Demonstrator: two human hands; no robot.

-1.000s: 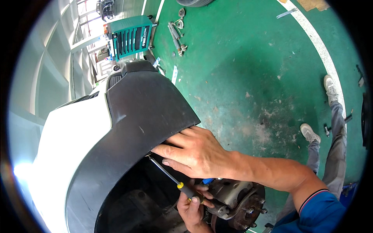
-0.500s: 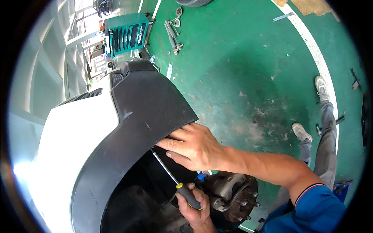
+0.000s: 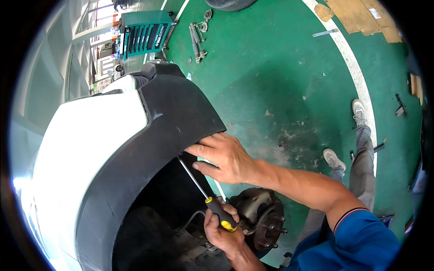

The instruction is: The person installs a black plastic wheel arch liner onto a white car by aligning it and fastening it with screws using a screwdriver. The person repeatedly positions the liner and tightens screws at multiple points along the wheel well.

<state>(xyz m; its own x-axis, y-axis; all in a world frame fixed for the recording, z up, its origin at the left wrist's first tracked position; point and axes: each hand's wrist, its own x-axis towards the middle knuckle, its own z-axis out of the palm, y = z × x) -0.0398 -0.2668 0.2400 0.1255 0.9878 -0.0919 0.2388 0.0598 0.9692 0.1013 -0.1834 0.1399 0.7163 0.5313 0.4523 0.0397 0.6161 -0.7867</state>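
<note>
My right hand point(image 3: 226, 158) has its fingertips hooked under the lower edge of a black trim panel point(image 3: 174, 113) on a white car's body point(image 3: 86, 140), thumb apart below. My left hand point(image 3: 219, 228) grips a screwdriver point(image 3: 217, 210) with a black and yellow handle. Its metal shaft slants up and left to the trim's edge, just below my right fingers; the tip is hard to make out. Behind them is the dark wheel arch point(image 3: 153, 203), with the brake caliper and rusty hub point(image 3: 266, 226) beside my left hand.
A teal tool cart point(image 3: 144, 36) stands behind the car. On the green floor lie removed shock absorbers point(image 3: 196, 43), a tire point(image 3: 230, 3), cardboard point(image 3: 361, 16) and tools point(image 3: 398, 104). My legs and shoes point(image 3: 361, 149) are at the right.
The view has shifted slightly, showing more cardboard at the upper right. Both hands appear higher in the picture along with the trim, keeping their holds on it and the screwdriver.
</note>
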